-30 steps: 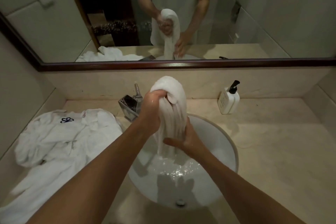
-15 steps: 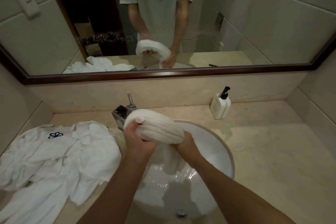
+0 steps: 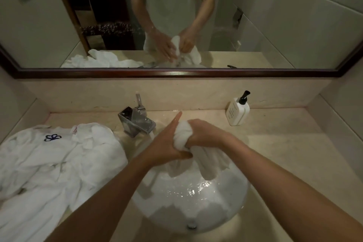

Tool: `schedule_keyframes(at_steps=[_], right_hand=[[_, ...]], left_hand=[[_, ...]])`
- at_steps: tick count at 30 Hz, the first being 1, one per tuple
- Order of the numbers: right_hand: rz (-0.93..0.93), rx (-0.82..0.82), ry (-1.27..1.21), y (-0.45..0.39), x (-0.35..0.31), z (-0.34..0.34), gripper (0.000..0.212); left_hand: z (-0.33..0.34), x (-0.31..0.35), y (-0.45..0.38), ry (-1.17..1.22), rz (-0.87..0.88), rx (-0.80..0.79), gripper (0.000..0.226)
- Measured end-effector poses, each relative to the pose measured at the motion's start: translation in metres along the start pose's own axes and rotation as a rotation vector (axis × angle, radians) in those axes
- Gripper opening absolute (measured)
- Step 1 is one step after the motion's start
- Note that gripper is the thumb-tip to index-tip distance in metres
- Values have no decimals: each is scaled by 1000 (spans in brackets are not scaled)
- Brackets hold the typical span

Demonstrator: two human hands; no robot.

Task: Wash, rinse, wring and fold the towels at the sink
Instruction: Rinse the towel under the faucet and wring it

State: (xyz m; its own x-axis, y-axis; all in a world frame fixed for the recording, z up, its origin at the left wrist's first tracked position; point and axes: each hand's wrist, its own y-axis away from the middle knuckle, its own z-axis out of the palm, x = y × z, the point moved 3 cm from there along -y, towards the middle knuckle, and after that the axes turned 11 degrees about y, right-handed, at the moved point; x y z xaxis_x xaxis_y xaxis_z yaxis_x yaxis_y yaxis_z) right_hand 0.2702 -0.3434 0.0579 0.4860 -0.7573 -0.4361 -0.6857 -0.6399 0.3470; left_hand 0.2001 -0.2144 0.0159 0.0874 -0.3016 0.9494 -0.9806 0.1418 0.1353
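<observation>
A wet white towel (image 3: 208,165) is bunched over the round white sink (image 3: 231,212), its lower end hanging into the basin. My right hand (image 3: 206,136) grips the top of the bunch from the right, fingers curled round it. On the towel's left side lies my left hand (image 3: 167,143), pressed flat with straight fingers pointing away from me and the thumb tucked under the bunch. Water glistens in the basin below.
A chrome faucet (image 3: 136,122) stands at the sink's back left. A pile of white towels (image 3: 55,163), one with a blue emblem, covers the counter on the left. A white soap pump bottle (image 3: 236,112) stands at the back right. A framed mirror (image 3: 176,73) runs above.
The towel was held high and stretched down, then rolled low between both hands. Now the right hand clutches its top while the left hand's fingers have straightened against it.
</observation>
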Motion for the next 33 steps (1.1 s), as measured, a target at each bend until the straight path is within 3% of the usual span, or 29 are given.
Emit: schedule_keyframes(at_steps=[3,5,9,13,16,18,20,23,25,26,28,33], right_hand=[[-12,-44,-165,7,7,-23,37],[51,-19,-404,10,27,-20,57],[129,-131,-958,2,58,53,74],[213,-15,-1281,1,49,114,72],[273,-12,-1437,1,47,138,80],[376,-58,-1601,5,51,155,73],[435,-120,-1677,7,51,168,62],[398,-209,-1524,-8,37,182,64],[380,-127,-1350,-24,27,181,63],[371,-74,-1243,-33,24,178,64],[368,-36,-1047,-50,19,174,63],[429,-180,-443,-108,16,156,62]], left_hand=[[-12,0,-10,215,-20,68,83],[-17,-7,-13,379,-43,102,59],[1,-17,-12,750,-184,251,52],[16,-40,-10,874,-327,374,50],[17,-51,-9,907,-412,420,34],[19,-60,-9,1004,-444,444,16],[20,-75,-7,1117,-497,469,20],[28,-118,-5,1154,-578,614,47],[36,-139,-9,1180,-638,726,77],[39,-145,-9,1242,-662,762,78],[43,-150,-14,1415,-645,798,54],[38,-184,-37,1728,-572,783,56]])
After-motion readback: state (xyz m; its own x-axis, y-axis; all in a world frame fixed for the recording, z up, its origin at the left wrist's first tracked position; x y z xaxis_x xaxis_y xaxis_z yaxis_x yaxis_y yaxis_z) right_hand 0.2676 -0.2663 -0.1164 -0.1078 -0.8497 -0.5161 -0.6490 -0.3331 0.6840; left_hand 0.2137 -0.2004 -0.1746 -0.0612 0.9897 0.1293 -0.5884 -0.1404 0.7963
